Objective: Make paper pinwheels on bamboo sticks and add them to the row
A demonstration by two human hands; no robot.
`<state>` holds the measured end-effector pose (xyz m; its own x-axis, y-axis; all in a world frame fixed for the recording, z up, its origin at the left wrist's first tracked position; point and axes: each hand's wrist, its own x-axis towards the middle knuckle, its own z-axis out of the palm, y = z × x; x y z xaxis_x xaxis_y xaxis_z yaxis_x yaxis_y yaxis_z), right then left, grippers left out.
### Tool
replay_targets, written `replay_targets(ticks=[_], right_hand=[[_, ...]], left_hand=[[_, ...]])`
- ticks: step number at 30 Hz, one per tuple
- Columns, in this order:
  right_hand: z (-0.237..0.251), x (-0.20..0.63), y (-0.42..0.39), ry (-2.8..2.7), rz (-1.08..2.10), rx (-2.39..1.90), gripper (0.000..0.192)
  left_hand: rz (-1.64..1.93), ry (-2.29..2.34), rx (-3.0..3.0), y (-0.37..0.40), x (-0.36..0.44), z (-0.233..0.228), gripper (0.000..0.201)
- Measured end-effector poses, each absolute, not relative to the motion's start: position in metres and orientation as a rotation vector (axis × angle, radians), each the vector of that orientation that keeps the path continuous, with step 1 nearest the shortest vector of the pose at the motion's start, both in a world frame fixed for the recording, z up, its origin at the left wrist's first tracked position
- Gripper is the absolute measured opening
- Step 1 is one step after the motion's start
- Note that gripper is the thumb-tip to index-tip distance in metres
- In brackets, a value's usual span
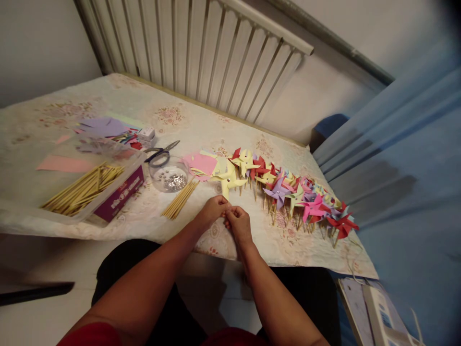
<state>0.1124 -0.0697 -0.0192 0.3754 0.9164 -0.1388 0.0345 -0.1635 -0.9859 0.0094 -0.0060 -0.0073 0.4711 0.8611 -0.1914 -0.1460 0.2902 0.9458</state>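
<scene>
Left hand (213, 209) and right hand (237, 222) pinching yellow paper pinwheel's (229, 179) stick at frame centre; liable to tear paper if twisted hard.

One head-worn camera looks forward and down, close over the table (108, 103).

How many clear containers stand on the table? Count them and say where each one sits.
2. A clear tray of wooden sticks at the left, and a small round dish of pins right of it, beside the scissors. More may be hidden.
</scene>
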Motion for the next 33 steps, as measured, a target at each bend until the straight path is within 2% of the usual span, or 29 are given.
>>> replay_targets(ticks=[33], right_hand=[[-0.0177,0.1134,-0.0723,-0.903,1.004,-1.477,0.017]], left_hand=[[0.780,0.831,1.065,-0.0081,0.0092,-0.0014,0.010]])
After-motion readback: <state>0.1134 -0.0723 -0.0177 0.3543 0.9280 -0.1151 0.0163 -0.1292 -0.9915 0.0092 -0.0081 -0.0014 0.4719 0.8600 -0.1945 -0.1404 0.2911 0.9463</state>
